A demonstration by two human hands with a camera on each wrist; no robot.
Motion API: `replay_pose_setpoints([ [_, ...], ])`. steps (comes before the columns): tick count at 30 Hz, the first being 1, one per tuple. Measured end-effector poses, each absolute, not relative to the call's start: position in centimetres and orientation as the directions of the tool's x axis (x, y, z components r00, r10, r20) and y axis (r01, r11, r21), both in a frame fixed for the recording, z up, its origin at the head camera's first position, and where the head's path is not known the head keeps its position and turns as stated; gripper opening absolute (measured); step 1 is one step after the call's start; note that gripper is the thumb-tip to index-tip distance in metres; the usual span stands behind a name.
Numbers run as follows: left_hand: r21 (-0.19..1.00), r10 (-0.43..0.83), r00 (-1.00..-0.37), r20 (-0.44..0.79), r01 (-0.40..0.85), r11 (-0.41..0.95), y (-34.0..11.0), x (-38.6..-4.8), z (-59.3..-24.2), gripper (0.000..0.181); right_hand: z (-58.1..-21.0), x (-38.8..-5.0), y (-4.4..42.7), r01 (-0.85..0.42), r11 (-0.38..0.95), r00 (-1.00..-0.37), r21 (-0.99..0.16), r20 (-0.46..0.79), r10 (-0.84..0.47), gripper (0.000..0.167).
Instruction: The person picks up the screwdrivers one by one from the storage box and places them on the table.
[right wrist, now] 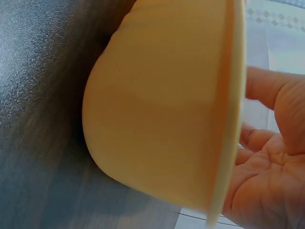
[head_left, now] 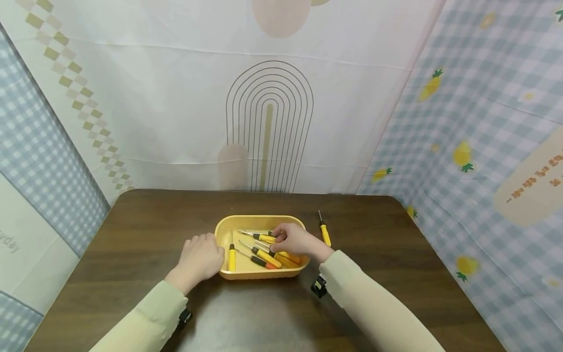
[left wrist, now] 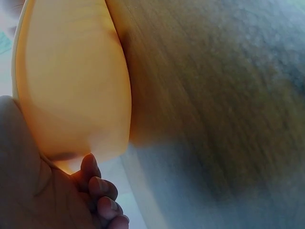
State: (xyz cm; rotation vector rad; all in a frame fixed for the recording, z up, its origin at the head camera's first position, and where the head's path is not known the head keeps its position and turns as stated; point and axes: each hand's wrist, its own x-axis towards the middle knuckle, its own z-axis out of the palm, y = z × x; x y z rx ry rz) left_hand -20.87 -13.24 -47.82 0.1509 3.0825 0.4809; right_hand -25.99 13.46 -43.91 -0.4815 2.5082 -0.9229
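Observation:
A yellow plastic basket (head_left: 259, 275) stands on the table with several screwdrivers inside. At its left end my left hand (head_left: 200, 258) grips the rim; the left wrist view shows curled fingers (left wrist: 100, 186) by the basket's outer wall (left wrist: 71, 86). My right hand (head_left: 299, 240) reaches over the right side into the basket. Its thumb and fingers are spread apart above screwdrivers with yellow handles (head_left: 266, 257); the basket wall (right wrist: 162, 105) hides the fingertips in the right wrist view. One yellow-handled screwdriver (head_left: 232, 258) lies at the left inside, apart from the pile.
Another yellow-handled screwdriver (head_left: 325, 234) lies on the dark wooden table (head_left: 374, 274), right of the basket. A white patterned cloth (head_left: 176, 112) hangs behind the table, and a blue checked cloth (head_left: 475, 112) hangs at the right.

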Motion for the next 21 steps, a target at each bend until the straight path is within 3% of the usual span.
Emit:
replay_pose_setpoints([
  [9, 0.307, 0.101, -0.995, -0.001, 0.096, 0.947, -13.3, -20.8, -47.9, 0.034, -44.9, -25.8, 12.8, -0.233, 0.790, -0.881, -0.568, -0.221, -0.418, 0.022],
  [21, 0.298, 0.098, -0.995, -0.013, 0.090, 0.950, -13.2, -20.7, -47.5, 0.034, -45.7, -25.6, 12.2, -0.222, 0.819, -0.899, -0.529, -0.214, -0.382, 0.016],
])
